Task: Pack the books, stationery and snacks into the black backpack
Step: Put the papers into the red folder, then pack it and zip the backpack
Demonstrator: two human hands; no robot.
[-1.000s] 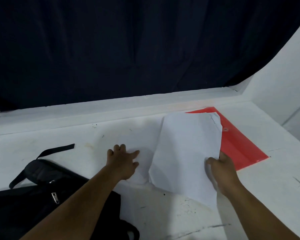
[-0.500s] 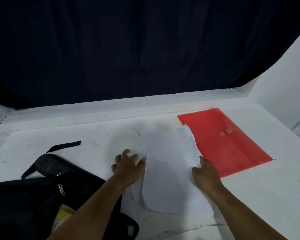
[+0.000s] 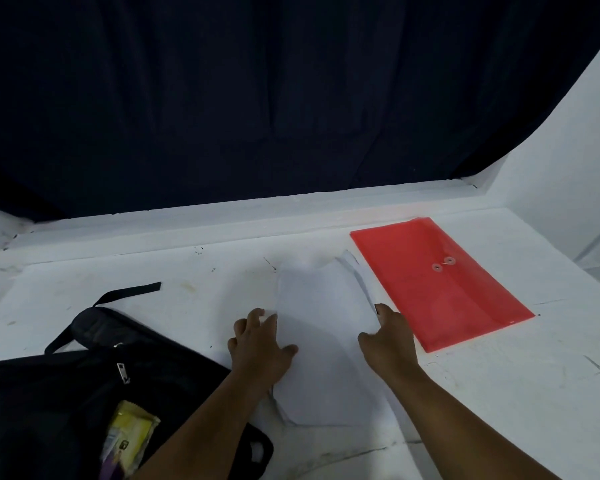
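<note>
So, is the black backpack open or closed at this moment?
Open. The black backpack gapes at its top, and a yellow snack packet shows inside the opening, below the hanging zipper pull.

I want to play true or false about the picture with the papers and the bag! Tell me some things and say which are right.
1. The flat red plastic envelope folder lies on the white table, to the right of the white sheets of paper. True.
2. The left hand is inside the black fabric backpack. False: it rests on the left edge of the paper.
3. A yellow snack packet shows in the backpack's opening. True.
4. The right hand holds the red folder. False: it touches the paper's right edge, beside the folder.
5. The backpack is zipped shut. False: it is open.
</note>
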